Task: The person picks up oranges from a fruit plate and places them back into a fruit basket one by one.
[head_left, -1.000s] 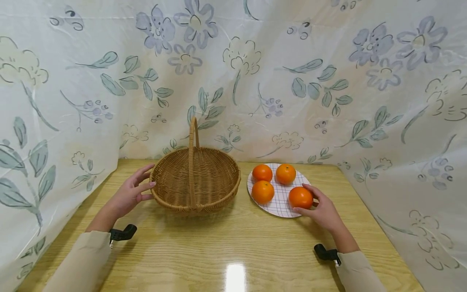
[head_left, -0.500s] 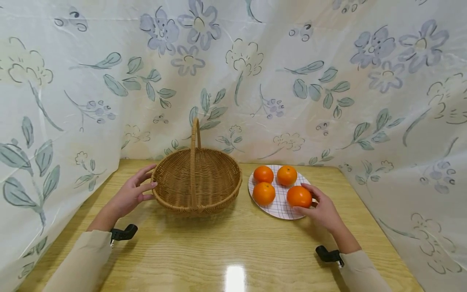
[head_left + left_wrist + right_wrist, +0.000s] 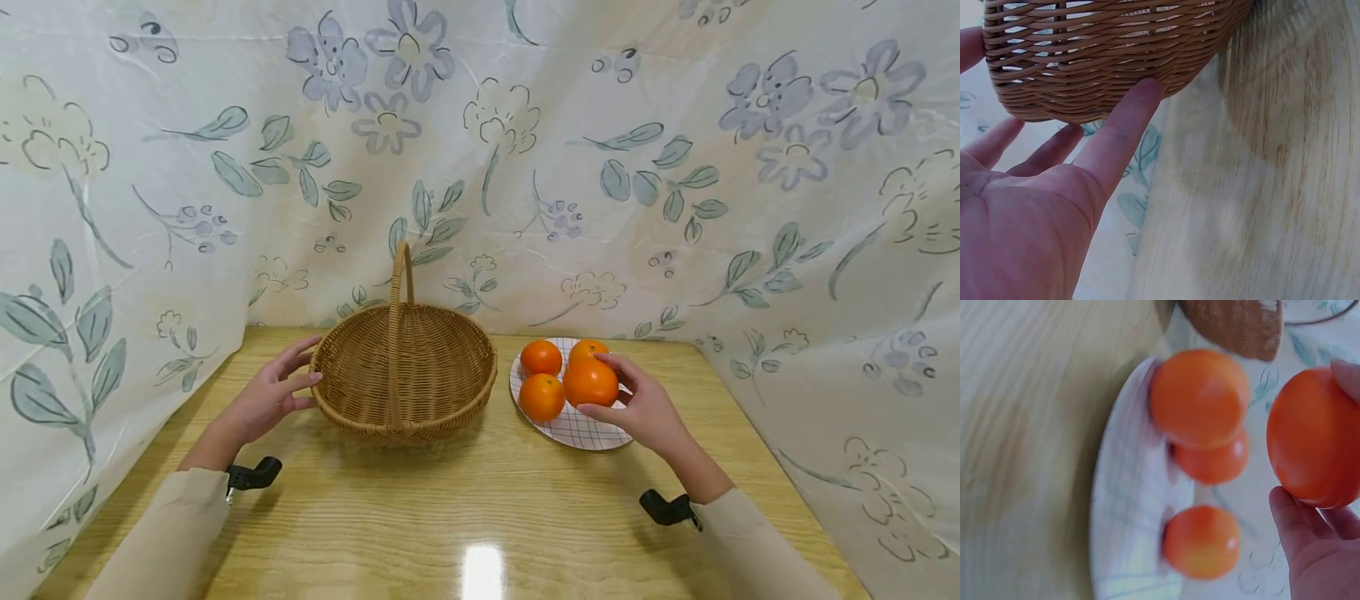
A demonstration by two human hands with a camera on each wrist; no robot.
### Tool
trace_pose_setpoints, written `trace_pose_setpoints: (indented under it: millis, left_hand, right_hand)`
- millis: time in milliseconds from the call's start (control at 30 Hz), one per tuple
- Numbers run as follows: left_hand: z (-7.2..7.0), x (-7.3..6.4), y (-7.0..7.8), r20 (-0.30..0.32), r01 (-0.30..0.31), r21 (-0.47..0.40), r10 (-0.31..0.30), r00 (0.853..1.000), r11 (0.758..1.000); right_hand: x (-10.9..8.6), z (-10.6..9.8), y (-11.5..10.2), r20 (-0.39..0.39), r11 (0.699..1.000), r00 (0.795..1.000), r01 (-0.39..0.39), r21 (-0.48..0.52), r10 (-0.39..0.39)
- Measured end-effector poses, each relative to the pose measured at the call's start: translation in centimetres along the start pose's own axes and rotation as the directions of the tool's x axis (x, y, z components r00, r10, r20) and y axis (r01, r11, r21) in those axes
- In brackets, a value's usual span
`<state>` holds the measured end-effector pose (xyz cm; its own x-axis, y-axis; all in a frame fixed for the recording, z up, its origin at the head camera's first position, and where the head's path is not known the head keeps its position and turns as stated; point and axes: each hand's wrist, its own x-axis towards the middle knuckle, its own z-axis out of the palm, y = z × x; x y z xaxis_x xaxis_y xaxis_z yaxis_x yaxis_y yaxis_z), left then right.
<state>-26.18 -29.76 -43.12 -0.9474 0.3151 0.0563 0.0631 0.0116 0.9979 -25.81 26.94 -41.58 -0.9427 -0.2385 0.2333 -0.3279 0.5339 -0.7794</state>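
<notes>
My left hand (image 3: 266, 400) (image 3: 1029, 219) lies at the left side of a brown wicker basket (image 3: 450, 367) (image 3: 1104, 62), its extended fingers touching the woven wall and rim. The basket has a tall arched handle, and no fruit shows inside. With thumb and fingers, my right hand (image 3: 645, 410) (image 3: 1322, 569) grips an orange (image 3: 588, 383) (image 3: 1313, 437). In the right wrist view that fruit is held up, apart from the white checked plate (image 3: 577, 433) (image 3: 1129, 512). Three other oranges sit on the plate, including a front-left one (image 3: 542, 397) and a back one partly hidden.
Both basket and plate stand on a light wooden table (image 3: 420, 517), with a gap of bare wood between them. Floral cloth (image 3: 480, 167) hangs behind and along both sides. A black wrist camera (image 3: 255, 475) sits on each wrist.
My right hand has lifted the orange off the plate's right side and carried it left and up, in front of the back orange. My left hand and the basket stay in place.
</notes>
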Motion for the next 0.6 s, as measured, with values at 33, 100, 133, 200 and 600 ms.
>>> trace_pose_setpoints:
  millis: [33,100,133,200,600]
  left_hand:
    - [0.0,0.0,0.0,0.002,-0.001,-0.002,0.001,1.0,1.0]
    - [0.0,0.1,0.0,0.005,-0.003,-0.005,0.003,1.0,1.0]
    - [-0.1,0.2,0.1,0.007,-0.004,-0.004,0.004,1.0,1.0]
    - [-0.1,0.3,0.1,0.012,-0.006,-0.005,0.006,1.0,1.0]
    - [-0.4,0.7,0.0,0.039,-0.013,0.001,0.013,0.999,1.0]
  right_hand:
    - [0.2,0.1,-0.4,0.006,1.0,1.0,0.002,0.017,-0.003]
    - [0.7,0.2,-1.3,0.016,0.999,1.0,0.009,0.05,-0.01]
    - [1.0,0.4,-1.8,0.02,0.998,1.0,0.012,0.069,-0.014]
    - [1.6,0.7,-2.6,0.027,0.994,1.0,0.008,0.11,-0.011]
    - [5.0,3.4,-7.3,0.09,0.955,0.996,-0.026,0.297,-0.001]
